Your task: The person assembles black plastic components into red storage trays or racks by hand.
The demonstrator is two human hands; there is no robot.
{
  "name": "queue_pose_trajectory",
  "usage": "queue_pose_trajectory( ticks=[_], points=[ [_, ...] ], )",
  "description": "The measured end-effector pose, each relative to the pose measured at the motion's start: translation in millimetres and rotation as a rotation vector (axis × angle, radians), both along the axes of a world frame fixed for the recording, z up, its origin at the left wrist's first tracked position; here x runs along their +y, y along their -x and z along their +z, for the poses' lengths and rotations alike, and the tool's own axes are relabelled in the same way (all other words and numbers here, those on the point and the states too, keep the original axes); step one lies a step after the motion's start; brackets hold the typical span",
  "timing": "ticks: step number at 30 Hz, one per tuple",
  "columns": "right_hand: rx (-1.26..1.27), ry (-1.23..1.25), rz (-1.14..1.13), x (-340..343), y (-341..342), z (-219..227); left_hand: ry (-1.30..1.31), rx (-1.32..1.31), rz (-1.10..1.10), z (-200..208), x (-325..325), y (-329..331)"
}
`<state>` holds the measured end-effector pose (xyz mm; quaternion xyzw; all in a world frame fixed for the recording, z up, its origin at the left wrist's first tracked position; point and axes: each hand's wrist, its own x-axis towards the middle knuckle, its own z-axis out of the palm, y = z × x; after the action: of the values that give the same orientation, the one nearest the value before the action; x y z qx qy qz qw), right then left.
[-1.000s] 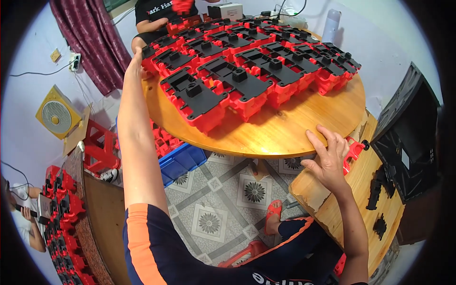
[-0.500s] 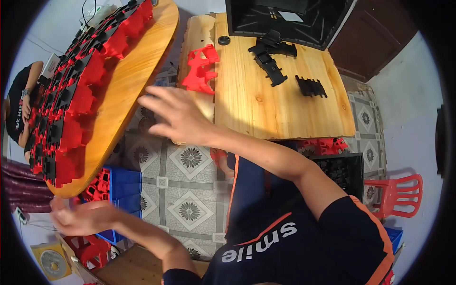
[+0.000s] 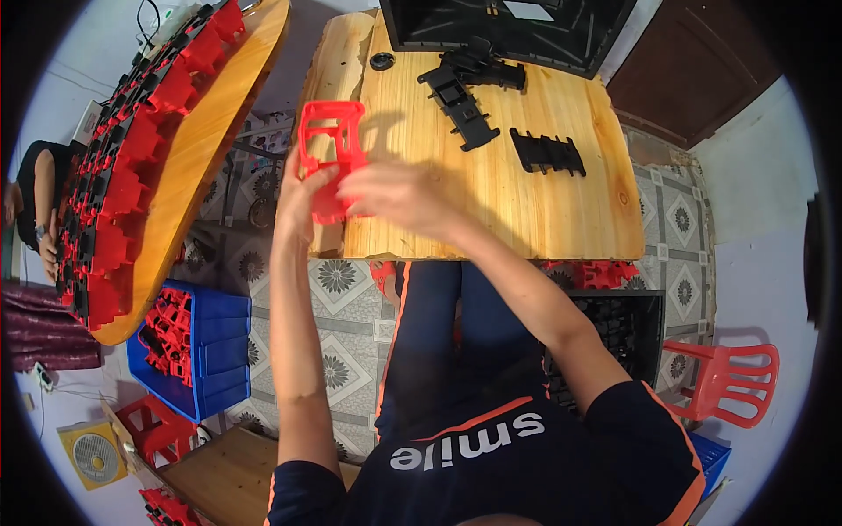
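Observation:
A red plastic frame (image 3: 330, 207) with openings is tilted up at the left edge of the wooden table (image 3: 421, 210). My left hand (image 3: 296, 200) is closed around its left side, thumb across the front. My right hand (image 3: 393, 195) is at its lower right side with fingers bent against it, slightly blurred; part of the frame is hidden behind those fingers. Farther right on the table lie a black slotted plastic part (image 3: 548, 152) and a small pile of similar black parts (image 3: 460, 110).
A black bin (image 3: 509, 35) stands at the table's back. On the left, a second table (image 3: 189, 167) carries rows of red-and-black assemblies (image 3: 114, 188), with another person (image 3: 44, 193) beyond. A blue crate (image 3: 219, 359) holds red parts; a red chair (image 3: 732, 381) stands right.
Both hands have come to the red frame: the left from the lower left, the right from beyond the table's edge. The frame has been raised from the tabletop. The view has shifted.

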<state>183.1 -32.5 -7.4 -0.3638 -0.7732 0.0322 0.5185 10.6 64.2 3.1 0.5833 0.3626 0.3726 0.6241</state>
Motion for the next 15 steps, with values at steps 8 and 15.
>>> queue_pose_trajectory(
  ticks=[8, 15],
  points=[
    [-0.305, 0.463, -0.939, 19.0, -108.6, -12.3, 0.378, -0.668, 0.060, -33.6, -88.3, -2.2],
    [-0.026, 0.115, -0.396, -79.6, -23.2, 65.4, 0.346, -0.588, 0.010, -10.9, -121.8, 0.0]
  ],
)
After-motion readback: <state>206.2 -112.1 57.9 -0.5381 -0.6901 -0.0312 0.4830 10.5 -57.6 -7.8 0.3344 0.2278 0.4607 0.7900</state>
